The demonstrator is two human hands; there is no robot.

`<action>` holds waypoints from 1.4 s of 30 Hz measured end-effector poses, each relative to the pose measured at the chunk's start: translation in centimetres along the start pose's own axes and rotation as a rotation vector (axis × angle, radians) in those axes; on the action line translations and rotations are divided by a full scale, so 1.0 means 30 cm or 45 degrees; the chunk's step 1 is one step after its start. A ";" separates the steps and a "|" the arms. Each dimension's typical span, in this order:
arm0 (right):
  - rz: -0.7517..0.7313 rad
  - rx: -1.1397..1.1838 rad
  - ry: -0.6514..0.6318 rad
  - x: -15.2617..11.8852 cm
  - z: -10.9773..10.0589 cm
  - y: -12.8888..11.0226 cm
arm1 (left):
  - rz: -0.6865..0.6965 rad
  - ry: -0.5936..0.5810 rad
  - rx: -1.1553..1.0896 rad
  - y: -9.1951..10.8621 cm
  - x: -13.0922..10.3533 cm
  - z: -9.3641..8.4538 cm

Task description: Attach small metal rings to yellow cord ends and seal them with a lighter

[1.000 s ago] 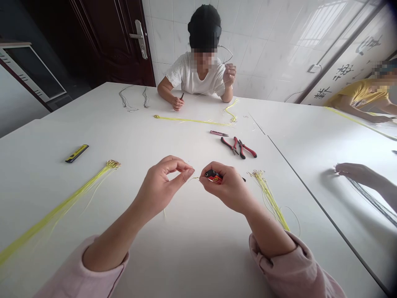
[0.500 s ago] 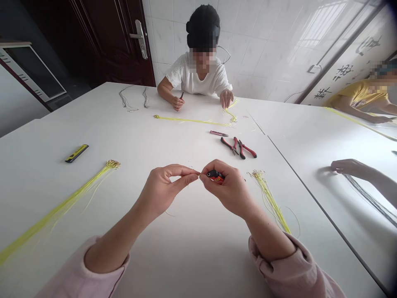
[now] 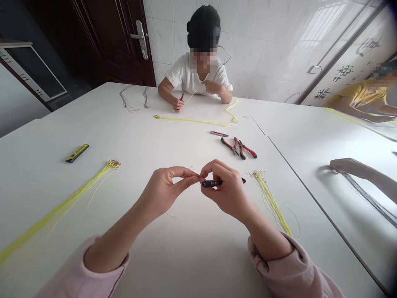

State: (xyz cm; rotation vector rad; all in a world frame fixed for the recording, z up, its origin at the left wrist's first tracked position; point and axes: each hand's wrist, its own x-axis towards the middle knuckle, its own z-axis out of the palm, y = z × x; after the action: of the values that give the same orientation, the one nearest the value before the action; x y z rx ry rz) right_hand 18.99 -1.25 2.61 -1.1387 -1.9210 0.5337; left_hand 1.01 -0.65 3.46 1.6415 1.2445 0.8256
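My left hand is closed in a pinch, thumb against fingertips, on something too small to make out. Its tips meet those of my right hand over the table. Across the palm of my right hand lies a slim black pen-like tool, its blunt round end towards the left hand. That hand's thumb and forefinger are pinched together too. To the left lies a bundle of yellow fishing lines with gold hooks at one end. Another yellow line bundle with hooks lies beside my right forearm.
Two red-handled pliers and a small pink-and-dark tool lie beyond my hands. A yellow-and-black cutter is at left. Opposite sits a co-worker; another co-worker's hand touches grey lines at right.
The tool in my right hand has rolled or turned, so its red side no longer shows. The co-worker opposite has raised one hand from the table to the chest, drawing a thin line taut.
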 end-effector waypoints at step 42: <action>0.605 0.411 -0.354 0.030 0.001 0.037 | -0.105 -0.133 0.002 -0.052 0.028 0.003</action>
State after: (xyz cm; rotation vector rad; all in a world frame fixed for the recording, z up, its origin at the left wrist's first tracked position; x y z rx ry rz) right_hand 19.31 0.07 2.20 -1.3583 -1.6957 1.2697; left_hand 0.74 0.29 1.98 1.6026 1.2311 0.6795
